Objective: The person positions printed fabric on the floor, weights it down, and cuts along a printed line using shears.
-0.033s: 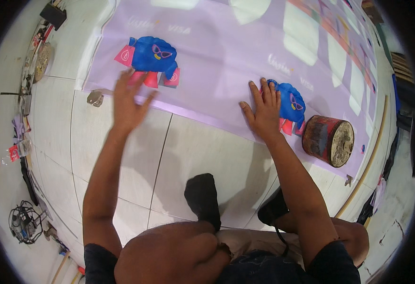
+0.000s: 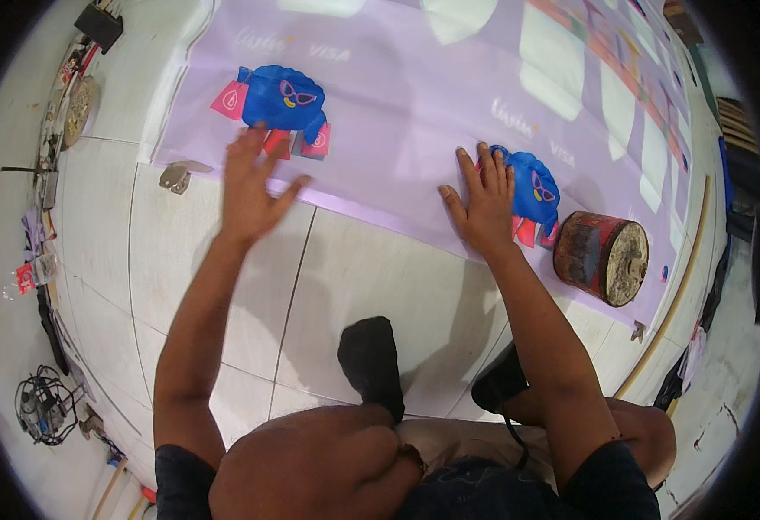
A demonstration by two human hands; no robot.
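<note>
A large lilac printed banner (image 2: 380, 130) lies spread on the tiled floor, blue cartoon figures printed along its near edge. My left hand (image 2: 253, 195), slightly blurred, is over that edge by the left printed figure (image 2: 283, 100); its fingers are spread and hold nothing. Whether it touches the sheet I cannot tell. Flat on the banner lies my right hand (image 2: 484, 204), fingers stretched out, partly covering the right printed figure (image 2: 534, 192). Right of it, a rusty red can (image 2: 601, 257) rests on its side on the banner's near edge.
Metal clips (image 2: 175, 178) sit near the banner's left corner, and another clip (image 2: 638, 330) at its near right corner. A tool with a coiled black cable (image 2: 46, 407) lies at far left. My feet (image 2: 370, 364) stand on the tiles. A long wooden strip (image 2: 670, 303) lies at right.
My left hand has shifted a little to the right along the banner's near edge. The right hand and the can have not moved.
</note>
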